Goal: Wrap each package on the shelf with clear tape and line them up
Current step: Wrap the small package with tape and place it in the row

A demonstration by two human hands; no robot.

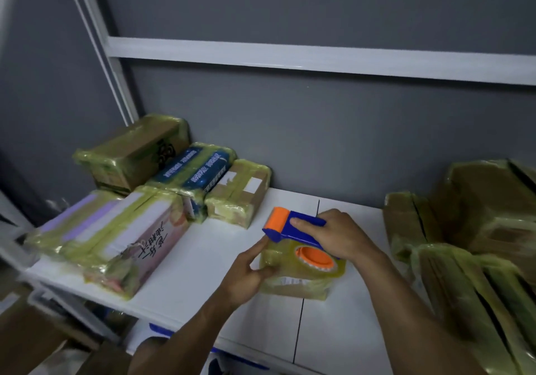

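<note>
- Right hand [345, 237] gripped a blue-and-orange plastic tape dispenser [298, 237] atop the package.
- Left hand [249, 273] clasped the small boxy package [295, 283], glossy with tape, on the smooth white shelf [203, 264].

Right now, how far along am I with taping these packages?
Done: five taped packages lined up at left. In hand: left hand holds a small box while right hand holds the dispenser against it. Left: the pile at right, seemingly taped but jumbled.
</note>
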